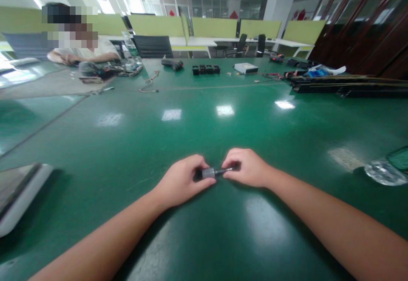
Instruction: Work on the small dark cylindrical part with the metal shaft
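Observation:
Low over the green table, my left hand [183, 179] is closed around a small grey cylindrical piece with a thin dark shaft [208, 172]. The cylinder sits between its thumb and fingers. From the other side, my right hand [248, 167] pinches the thin end of the shaft, which points right. The piece lies about level between both hands. Its exact kind is too small to tell, and my fingers hide both ends.
At left lies a flat, pale-edged device [41, 183]; at right, a clear crumpled plastic item [384, 172]. Along the far side are a black block [206, 69], a silver box [246, 68], a cable [148, 86] and long black bars [350, 86]. A person [103, 49] sits far left.

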A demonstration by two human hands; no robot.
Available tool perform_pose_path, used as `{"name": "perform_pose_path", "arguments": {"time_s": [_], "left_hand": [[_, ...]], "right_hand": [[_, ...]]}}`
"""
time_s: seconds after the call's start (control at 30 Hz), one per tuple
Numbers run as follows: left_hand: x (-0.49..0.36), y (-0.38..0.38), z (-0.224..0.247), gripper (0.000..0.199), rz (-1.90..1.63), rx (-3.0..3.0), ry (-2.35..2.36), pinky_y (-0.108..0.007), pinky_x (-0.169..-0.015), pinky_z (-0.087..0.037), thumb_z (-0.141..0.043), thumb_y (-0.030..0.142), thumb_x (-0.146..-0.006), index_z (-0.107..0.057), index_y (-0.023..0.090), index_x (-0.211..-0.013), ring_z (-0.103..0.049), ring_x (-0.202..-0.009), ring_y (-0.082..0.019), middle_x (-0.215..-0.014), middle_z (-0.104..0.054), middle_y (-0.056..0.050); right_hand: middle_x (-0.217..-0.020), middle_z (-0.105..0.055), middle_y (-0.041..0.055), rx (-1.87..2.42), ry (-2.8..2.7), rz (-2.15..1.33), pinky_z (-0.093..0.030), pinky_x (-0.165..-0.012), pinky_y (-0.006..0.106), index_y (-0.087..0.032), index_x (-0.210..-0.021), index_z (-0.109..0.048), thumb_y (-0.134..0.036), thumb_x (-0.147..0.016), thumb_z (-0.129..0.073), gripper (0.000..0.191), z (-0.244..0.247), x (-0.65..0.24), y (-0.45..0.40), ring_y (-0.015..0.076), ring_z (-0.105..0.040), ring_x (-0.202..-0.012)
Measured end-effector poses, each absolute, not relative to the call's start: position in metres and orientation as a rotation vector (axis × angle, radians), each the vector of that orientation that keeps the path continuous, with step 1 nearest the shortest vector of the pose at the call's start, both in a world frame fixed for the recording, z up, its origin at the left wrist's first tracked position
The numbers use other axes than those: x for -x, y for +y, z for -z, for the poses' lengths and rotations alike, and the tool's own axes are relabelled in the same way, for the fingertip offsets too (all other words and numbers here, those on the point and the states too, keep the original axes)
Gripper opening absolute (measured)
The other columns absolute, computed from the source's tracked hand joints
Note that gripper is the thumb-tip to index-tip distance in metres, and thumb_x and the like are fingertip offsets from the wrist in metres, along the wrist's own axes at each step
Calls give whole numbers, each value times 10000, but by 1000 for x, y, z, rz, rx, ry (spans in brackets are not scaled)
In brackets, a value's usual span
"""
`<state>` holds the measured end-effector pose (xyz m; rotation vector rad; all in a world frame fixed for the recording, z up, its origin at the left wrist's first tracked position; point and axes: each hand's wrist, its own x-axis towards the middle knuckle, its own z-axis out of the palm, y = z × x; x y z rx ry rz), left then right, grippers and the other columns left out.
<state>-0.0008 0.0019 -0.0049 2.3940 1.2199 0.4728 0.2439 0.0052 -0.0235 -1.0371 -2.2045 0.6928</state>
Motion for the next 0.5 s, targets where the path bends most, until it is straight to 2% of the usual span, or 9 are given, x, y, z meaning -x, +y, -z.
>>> {"name": "perform_pose_path", "arguments": {"time_s": [0.5], "left_hand": [[0, 1, 3, 285, -479, -2380, 1225, -268, -642, -409, -699, 460, -807, -635, 198, -900, -549, -652, -151, -757, -616, 14]], "right_hand": [[-774, -662, 16, 1056, -2199, -693, -441, -640, 240, -159, -807, -715, -130, -714, -761, 108, 22, -252, 5, 129, -587, -694]]}}
